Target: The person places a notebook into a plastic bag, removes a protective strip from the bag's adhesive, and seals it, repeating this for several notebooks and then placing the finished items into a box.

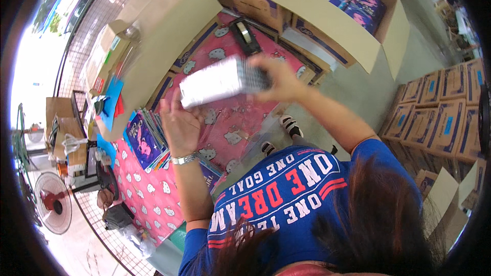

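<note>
A thick stack of spiral notebooks (212, 83) is tilted in the air above the pink table, blurred by motion. Its white page side faces up, and the dark coil edge lies at its right end. My right hand (276, 79) grips that coil end. My left hand (181, 125) is open, fingers spread, just below the stack's left end; whether the fingertips touch it I cannot tell. Beside my left wrist sits a pile of spiral notebooks (146, 140) with dark purple covers. Another purple notebook (208, 176) shows partly behind my left forearm.
Pink patterned cloth (225, 135) covers the table. A black tape dispenser (244, 36) lies toward its far side. An open carton (381, 51) at the far right holds purple notebooks. Stacked cartons (434, 107) stand at right. A fan (52, 203) stands at left, behind wire mesh.
</note>
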